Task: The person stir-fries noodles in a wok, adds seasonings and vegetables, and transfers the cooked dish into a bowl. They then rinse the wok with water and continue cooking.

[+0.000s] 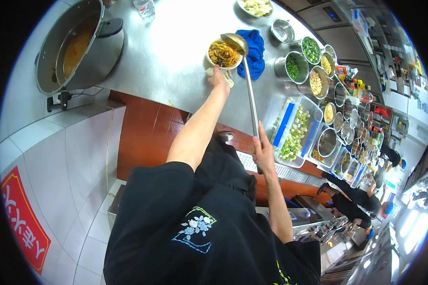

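Note:
My left hand holds a white bowl at its near rim, thumb on the edge, with a pale folded cloth beneath. The bowl is filled with stir-fried food in an orange-brown sauce. A long-handled metal ladle is gripped low on its handle by my right hand. The ladle's cup is tilted over the bowl's far right rim; what it contains is hidden. Just right of the bowl lies a crumpled blue cloth on the stainless steel table.
A large deep pot with brown liquid stands at the left, near a plastic bottle. Metal containers of chopped green onion and other ingredients line the right side. Beside them is a clear plastic bin. Several people work farther right.

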